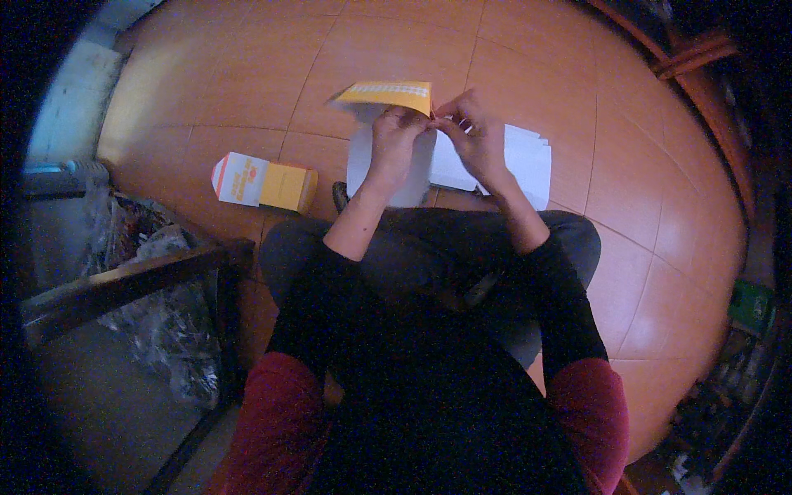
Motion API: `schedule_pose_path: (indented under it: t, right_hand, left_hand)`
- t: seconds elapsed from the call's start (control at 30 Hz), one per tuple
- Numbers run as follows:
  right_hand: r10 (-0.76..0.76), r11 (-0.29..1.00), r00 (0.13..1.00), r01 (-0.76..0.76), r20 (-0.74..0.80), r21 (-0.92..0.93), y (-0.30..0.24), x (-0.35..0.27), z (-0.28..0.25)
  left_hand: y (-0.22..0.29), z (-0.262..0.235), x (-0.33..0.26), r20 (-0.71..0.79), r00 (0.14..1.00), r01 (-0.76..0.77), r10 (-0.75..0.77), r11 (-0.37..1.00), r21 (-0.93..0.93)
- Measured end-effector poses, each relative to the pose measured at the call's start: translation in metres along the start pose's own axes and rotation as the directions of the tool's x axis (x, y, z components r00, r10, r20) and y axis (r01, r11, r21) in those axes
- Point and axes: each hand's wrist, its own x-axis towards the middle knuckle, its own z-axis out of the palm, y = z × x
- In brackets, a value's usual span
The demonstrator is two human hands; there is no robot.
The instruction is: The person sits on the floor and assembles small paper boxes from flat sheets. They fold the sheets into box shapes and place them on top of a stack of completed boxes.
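My left hand (396,142) is closed on a yellow carton blank (394,92) with a pale checked band. The carton is raised above the floor, and its grey inner side hangs below the hand. At the carton's right corner my right hand (477,136) pinches the edge, thumb and fingertips close to those of the left. Some of the right fingers are smeared by motion. Flat white card pieces (528,161) lie on the floor under and beside my hands, partly hidden by them.
A folded yellow and white box (285,188) with a red edge lies on the tiled floor (396,45) to the left. Nearer on that side stand a wooden frame (136,276) and crumpled clear plastic (177,330). My crossed legs (569,239) border the cards. A green object (751,307) sits far right.
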Motion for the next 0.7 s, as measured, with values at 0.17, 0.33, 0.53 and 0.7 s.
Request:
schedule_pose_path:
  t: [0.17,0.33,0.53,0.7]
  right_hand:
    - [0.125,0.943,0.985,-0.154,0.115,0.294,0.009,0.009,-0.003]
    - [0.071,0.995,0.967,-0.088,0.244,0.057,0.003,-0.006,0.009]
    - [0.112,0.894,0.963,-0.205,0.245,0.399,0.006,-0.007,0.011]
    - [0.615,0.274,0.603,-0.767,0.507,0.58,0.017,0.01,-0.014]
  left_hand:
    - [0.005,0.007,-0.006,-0.067,0.99,0.104,-0.12,0.973,-0.209]
    - [0.02,0.004,-0.007,0.012,0.998,-0.056,0.055,0.987,0.148]
    - [0.017,-0.014,0.005,-0.116,0.992,0.007,0.057,0.87,0.494]
    - [0.01,0.004,-0.009,0.387,0.906,-0.423,0.174,0.313,0.85]
